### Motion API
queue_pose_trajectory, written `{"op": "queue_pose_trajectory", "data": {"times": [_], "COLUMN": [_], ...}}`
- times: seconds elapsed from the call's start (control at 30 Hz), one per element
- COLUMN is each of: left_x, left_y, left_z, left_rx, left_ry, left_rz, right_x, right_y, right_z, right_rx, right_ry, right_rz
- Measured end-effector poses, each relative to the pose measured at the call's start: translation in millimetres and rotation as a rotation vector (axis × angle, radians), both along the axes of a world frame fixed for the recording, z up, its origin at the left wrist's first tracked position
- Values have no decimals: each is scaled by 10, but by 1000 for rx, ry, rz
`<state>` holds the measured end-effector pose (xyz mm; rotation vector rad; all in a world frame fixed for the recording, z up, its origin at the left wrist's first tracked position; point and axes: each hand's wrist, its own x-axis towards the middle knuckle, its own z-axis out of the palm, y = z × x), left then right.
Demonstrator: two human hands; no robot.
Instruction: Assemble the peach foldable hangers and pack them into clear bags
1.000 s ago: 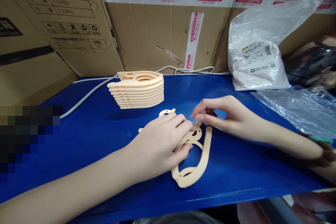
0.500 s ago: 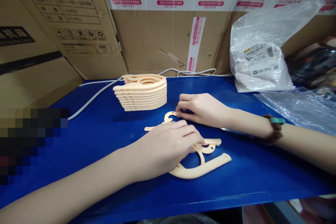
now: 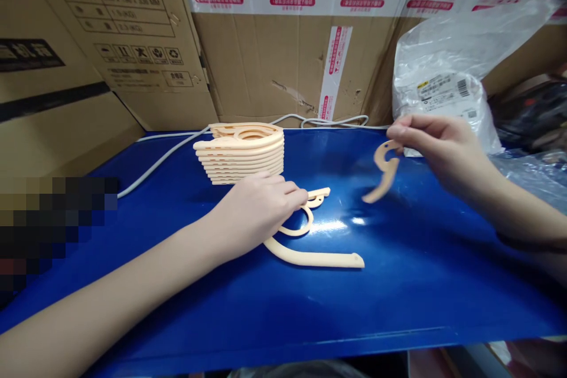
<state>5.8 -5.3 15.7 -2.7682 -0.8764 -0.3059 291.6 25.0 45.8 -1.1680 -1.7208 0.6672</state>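
Note:
My left hand (image 3: 261,207) is closed over a cream plastic folding hanger (image 3: 321,258) low above or on the blue table, and covers its left part. A long curved arm, a round loop and a short upper arm of the hanger stick out to the right of my fingers. Raised at the right, my right hand (image 3: 436,142) pinches a loose cream hanger hook (image 3: 385,168) by one end, between thumb and fingers. The hook is S-shaped, hangs downward and looks slightly blurred. Behind my left hand stands a neat stack of folded cream hangers (image 3: 241,156).
Cardboard boxes (image 3: 266,65) wall in the back and left of the blue table (image 3: 283,313). A white cable (image 3: 155,172) runs along the back. At the right are a clear plastic bag (image 3: 447,77) with a label and loose plastic film (image 3: 535,174).
My right hand has lifted the hook off the table and carried it up and to the right. My left hand has shifted back and left with the hanger, which has turned.

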Motion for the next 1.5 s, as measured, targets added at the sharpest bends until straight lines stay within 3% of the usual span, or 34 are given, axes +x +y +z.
{"op": "queue_pose_trajectory", "data": {"times": [0.07,0.2,0.33,0.47,0.6,0.87,1.07,1.23,1.5], "left_x": [-11,-6,13,9,-18,0,29,17,15], "left_y": [15,10,-83,-215,-247,-173,-149,-144,-127], "left_z": [6,11,66,149,149,119,70,62,57], "left_rx": [37,70,-110,-429,-543,-550,-622,-697,-736], "left_ry": [38,51,-77,-129,-38,-123,-217,-299,-375], "left_rz": [16,30,-17,-61,-98,-111,-42,-59,-19], "right_x": [10,-2,-13,-33,-63,-79,-184,-263,-312], "right_y": [9,17,10,-7,-30,-82,-155,-203,-333], "right_z": [4,-25,-56,-54,-58,-107,-112,-94,-82], "right_rx": [-65,-242,-360,-266,-138,-157,-166,-188,-162], "right_ry": [119,219,127,-156,-371,-607,-714,-720,-682], "right_rz": [-1,132,222,210,195,284,318,432,411]}}
